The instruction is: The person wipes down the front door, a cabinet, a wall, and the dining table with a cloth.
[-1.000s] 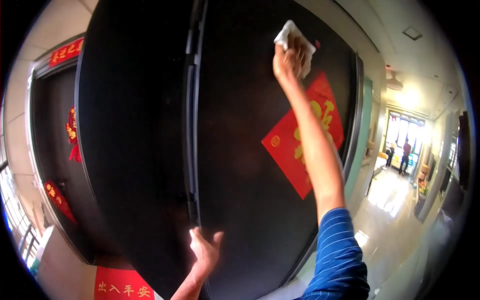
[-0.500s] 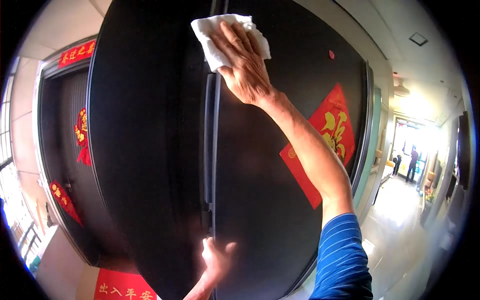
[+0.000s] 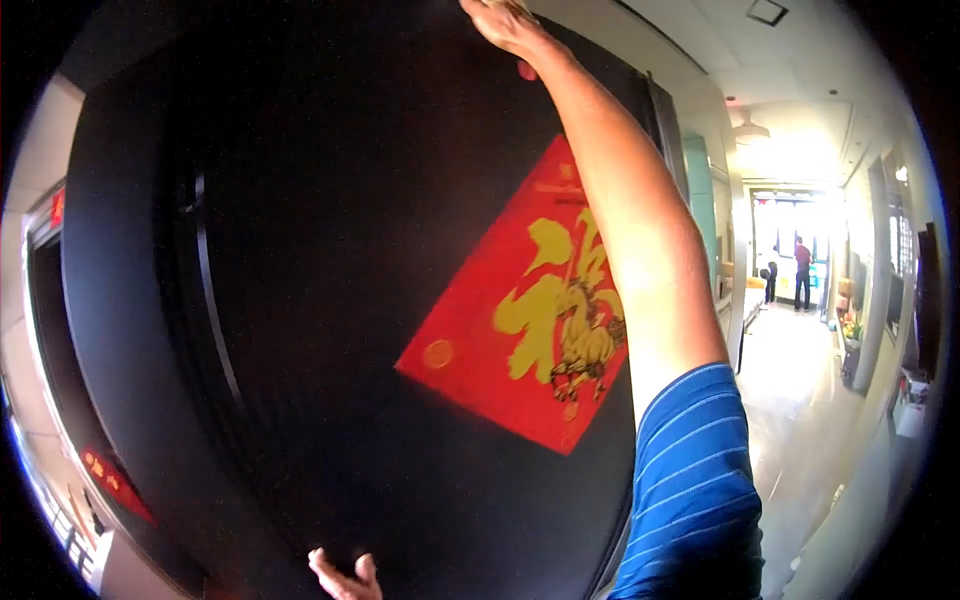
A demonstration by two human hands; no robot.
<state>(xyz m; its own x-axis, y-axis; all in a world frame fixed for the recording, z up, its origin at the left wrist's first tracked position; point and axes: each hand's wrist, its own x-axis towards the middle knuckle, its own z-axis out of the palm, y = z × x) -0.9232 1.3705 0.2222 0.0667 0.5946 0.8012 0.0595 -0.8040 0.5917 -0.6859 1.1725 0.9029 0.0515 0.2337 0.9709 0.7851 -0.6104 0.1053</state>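
A tall black door panel (image 3: 330,300) fills most of the view, with a long narrow handle strip (image 3: 215,300) on its left part. My right hand (image 3: 505,25) is raised at the top edge of the view, over the upper part of the panel. Its fingers are cut off by the frame, and the white cloth seen under it earlier cannot be made out now. Low down, my left hand (image 3: 345,577) is partly in view in front of the panel, thumb and fingers apart, holding nothing visible. A red diamond-shaped paper (image 3: 480,350) with gold lettering is on the panel, partly behind my right forearm.
On the right, a bright hallway (image 3: 790,400) with a shiny floor leads to a glazed opening, where a person (image 3: 802,272) stands far off. At far left is a dark doorway (image 3: 60,340) with a red decoration (image 3: 115,485).
My view has turned right and come nearer the red paper. My right hand has gone up to the frame's top edge, taking the cloth out of sight. My left hand now sits lower in view.
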